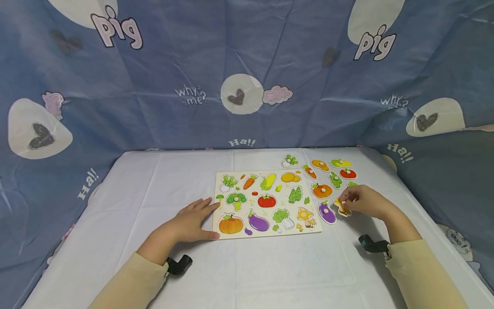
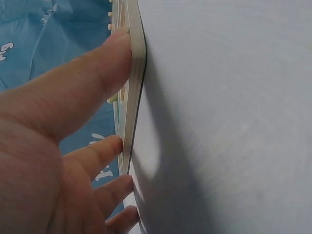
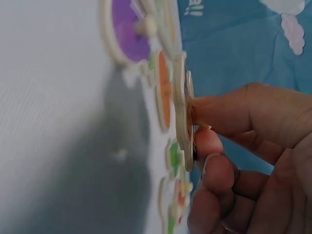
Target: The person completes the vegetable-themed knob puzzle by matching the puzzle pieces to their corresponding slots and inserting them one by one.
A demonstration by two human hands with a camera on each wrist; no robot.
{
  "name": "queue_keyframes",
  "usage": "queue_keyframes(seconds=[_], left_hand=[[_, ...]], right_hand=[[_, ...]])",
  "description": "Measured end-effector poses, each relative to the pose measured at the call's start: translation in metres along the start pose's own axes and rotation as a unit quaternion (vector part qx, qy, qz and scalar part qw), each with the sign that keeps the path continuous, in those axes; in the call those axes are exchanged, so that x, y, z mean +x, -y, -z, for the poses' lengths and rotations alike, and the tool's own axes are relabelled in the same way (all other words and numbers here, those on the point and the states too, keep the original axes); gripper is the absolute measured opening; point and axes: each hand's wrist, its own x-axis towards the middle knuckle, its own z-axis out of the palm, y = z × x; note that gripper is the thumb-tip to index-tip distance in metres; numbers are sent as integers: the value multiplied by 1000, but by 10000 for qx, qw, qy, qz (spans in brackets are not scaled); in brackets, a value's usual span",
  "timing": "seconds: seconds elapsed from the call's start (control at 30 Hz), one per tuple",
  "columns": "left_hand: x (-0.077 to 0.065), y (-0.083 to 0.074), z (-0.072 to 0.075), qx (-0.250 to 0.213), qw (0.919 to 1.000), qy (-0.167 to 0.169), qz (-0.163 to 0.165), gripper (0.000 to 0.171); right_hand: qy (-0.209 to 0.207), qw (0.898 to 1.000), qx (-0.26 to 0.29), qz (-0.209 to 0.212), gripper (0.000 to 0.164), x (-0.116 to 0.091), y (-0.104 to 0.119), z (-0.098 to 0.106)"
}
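Observation:
A wooden vegetable puzzle board point(image 1: 262, 235) lies flat on the white table. My left hand point(image 1: 194, 221) rests at its left edge, thumb at the near corner and fingers spread along the side; the left wrist view shows the thumb point(image 2: 105, 63) against the board's rim. To the right of the board, my right hand point(image 1: 362, 201) pinches a yellow-orange mushroom puzzle piece point(image 1: 342, 209) between thumb and fingers. In the right wrist view this piece point(image 3: 181, 109) is held edge-on above the table. Next to it lies the eggplant piece point(image 1: 327, 213) with its knob up.
Several loose knobbed pieces lie right of and behind the board, among them the pumpkin point(image 1: 322, 191), carrot point(image 1: 310, 171), tomato point(image 1: 348, 173) and radish point(image 1: 289, 161). A knobbed broccoli piece point(image 1: 236, 200) sits on the board. A patterned blue cloth point(image 1: 247, 124) hangs behind the table.

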Motion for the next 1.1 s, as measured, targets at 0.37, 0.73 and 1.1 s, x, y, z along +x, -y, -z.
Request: queue_keyframes(seconds=[0.37, 0.73, 1.1], left_hand=[[2, 2, -1, 51, 10000, -25, 1, 95], [-1, -1, 3, 30, 10000, -36, -33, 95], [0, 2, -1, 22, 9999, -87, -62, 94]], right_hand=[[210, 9962, 396, 750, 11, -3, 25, -3], [386, 9907, 540, 1190, 11, 1, 37, -13], [889, 9857, 657, 1270, 8, 10, 47, -32]])
